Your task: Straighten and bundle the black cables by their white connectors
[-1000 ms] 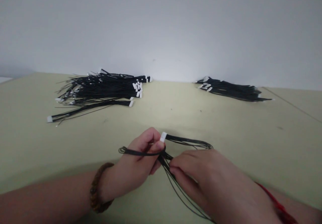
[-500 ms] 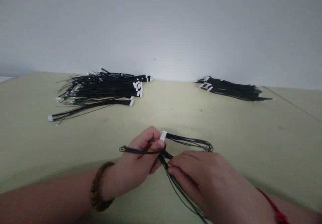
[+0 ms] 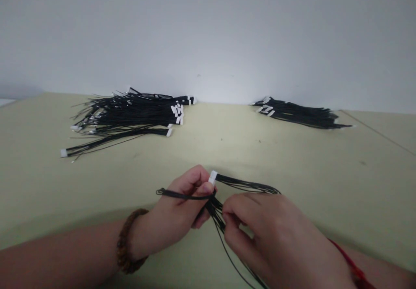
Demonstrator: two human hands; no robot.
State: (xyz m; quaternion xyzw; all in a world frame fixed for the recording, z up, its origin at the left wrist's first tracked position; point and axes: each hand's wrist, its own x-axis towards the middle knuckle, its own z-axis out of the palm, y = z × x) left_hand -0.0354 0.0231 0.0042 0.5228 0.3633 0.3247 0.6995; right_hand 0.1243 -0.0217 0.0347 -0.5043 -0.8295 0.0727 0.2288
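A bundle of thin black wires (image 3: 247, 186) with a white connector (image 3: 212, 177) at one end is folded into loops just above the table. My left hand (image 3: 177, 217) pinches the folded middle of the bundle, thumb on top, beside the connector. One loop sticks out to the left of that hand. My right hand (image 3: 273, 237) is closed on the loose wire tails just right of the pinch; the tails run down under it toward the bottom edge.
On the pale green table (image 3: 308, 163) a large heap of black wires with white connectors (image 3: 130, 113) lies at the back left. A smaller pile of wires (image 3: 299, 115) lies at the back right. A white wall stands behind.
My right hand has slid slightly down and right along the wire tails, its fingers curling tighter. My left hand keeps its pinch with barely any shift.
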